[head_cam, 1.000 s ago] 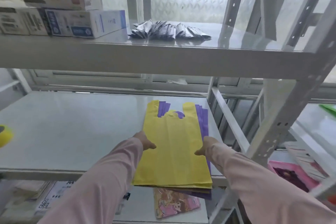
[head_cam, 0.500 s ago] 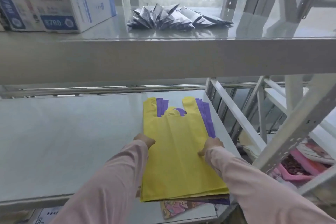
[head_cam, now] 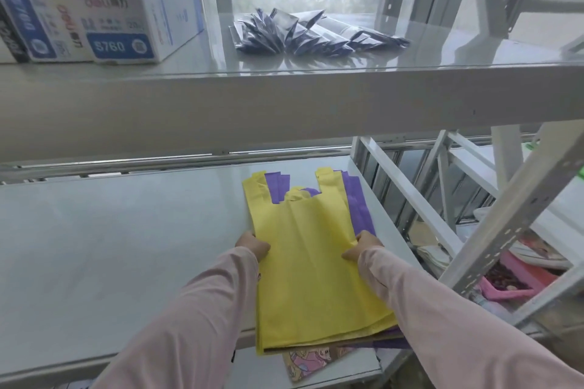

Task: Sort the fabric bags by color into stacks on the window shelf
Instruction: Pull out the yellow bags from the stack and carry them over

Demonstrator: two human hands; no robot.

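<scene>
While the left hand [head_cam: 252,246] and right hand [head_cam: 363,248] pinch the yellow bags [head_cam: 316,278] at both sides, purple bags [head_cam: 358,208] lie underneath; the separating step seems in hand. Next, probably, the yellow ones must lift aside along the shelf [head_cam: 126,246].

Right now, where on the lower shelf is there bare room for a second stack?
The lower shelf is bare from the view's left edge to the left hand and yellow bags, back to the window rail. The right end is crowded: yellow bags lie over purple bags, with the right hand at their edge.
</scene>
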